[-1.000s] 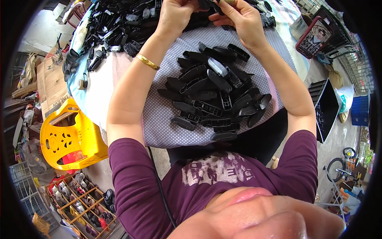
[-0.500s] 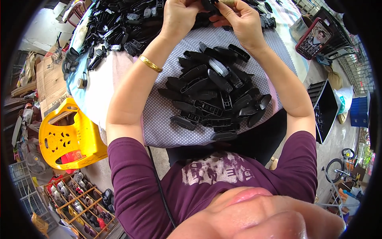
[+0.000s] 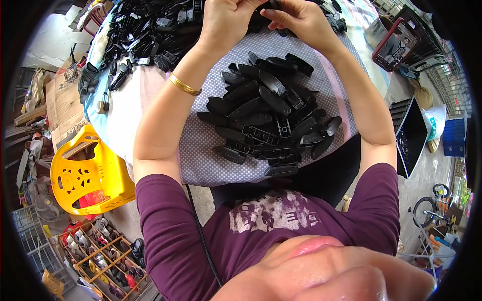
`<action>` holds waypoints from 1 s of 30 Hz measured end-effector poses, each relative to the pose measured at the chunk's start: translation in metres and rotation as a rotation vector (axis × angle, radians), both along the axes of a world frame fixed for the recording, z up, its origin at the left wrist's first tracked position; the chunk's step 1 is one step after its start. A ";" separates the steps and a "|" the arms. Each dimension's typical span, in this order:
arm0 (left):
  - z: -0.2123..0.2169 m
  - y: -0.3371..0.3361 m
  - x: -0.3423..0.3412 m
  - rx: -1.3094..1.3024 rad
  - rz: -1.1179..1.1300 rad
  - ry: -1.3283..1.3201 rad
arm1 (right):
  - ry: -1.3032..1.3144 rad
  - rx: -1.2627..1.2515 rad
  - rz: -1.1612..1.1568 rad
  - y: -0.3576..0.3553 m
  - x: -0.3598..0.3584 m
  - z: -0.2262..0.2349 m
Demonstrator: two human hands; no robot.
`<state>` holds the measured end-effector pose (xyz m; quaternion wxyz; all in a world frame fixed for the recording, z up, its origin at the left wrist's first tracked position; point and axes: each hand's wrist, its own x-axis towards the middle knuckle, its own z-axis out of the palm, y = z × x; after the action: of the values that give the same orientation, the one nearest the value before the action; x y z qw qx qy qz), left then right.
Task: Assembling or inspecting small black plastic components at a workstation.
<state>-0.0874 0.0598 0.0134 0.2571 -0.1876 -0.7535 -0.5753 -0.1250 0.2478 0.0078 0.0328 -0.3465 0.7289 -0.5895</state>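
At the upper edge of the head view, my left hand (image 3: 226, 21) and my right hand (image 3: 307, 22) meet over the far side of the cloth. Between their closed fingertips is a small black plastic part (image 3: 272, 5), partly cut off by the picture's edge. My right thumb and fingers pinch it; the left fingertips close on its other end, partly out of view. Below, between my forearms, lies a loose pile of long, rounded black plastic pieces (image 3: 273, 100) on the grey dotted cloth (image 3: 201, 168). Some show hollow, ribbed undersides.
A large heap of black parts (image 3: 150, 30) covers the table's far left. A roll of tape (image 3: 102, 106) lies at the left edge. Left of me stands a yellow plastic chair (image 3: 118, 175). On the right are a phone (image 3: 396, 45) in a red case and a black crate (image 3: 409, 140).
A tan, roll-like thing seen by my right fingers earlier no longer shows. My right hand has shifted slightly, with its fingers more curled. The pile looks the same.
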 end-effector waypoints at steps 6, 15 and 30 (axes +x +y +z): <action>-0.003 -0.023 -0.003 -0.220 0.191 0.091 | 0.479 0.134 -0.221 -0.002 0.015 0.004; 0.045 -0.002 0.041 -0.577 -0.486 0.003 | 0.542 0.612 -0.351 0.013 -0.016 -0.001; -0.030 0.017 -0.043 -1.062 -0.117 0.286 | -0.342 -0.315 -0.184 0.042 -0.061 -0.010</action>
<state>-0.1304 0.0768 -0.0162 0.1949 -0.4093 -0.8859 -0.0984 -0.1857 0.2897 -0.0025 0.0473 -0.1748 0.6403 -0.7465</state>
